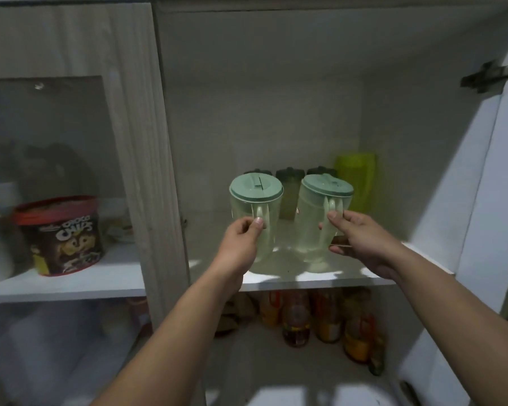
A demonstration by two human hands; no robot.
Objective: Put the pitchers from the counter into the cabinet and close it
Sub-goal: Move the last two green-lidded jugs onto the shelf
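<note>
I have the cabinet (276,83) open in front of me, its door (487,186) swung out to the right of the shelf (314,281). On that shelf, near the front edge, stand the two pitchers. The left pitcher (254,221) is held by its handle in my left hand (241,238), fingers closed round it. The right pitcher (317,221) leans slightly; my right hand (361,238) pinches its handle. Behind them on the shelf sit small dark-lidded jars (288,194) and a lime container (357,180). My worry: pushing back too far would knock those jars, and letting go of the leaning pitcher so close to the shelf edge could tip it off.
</note>
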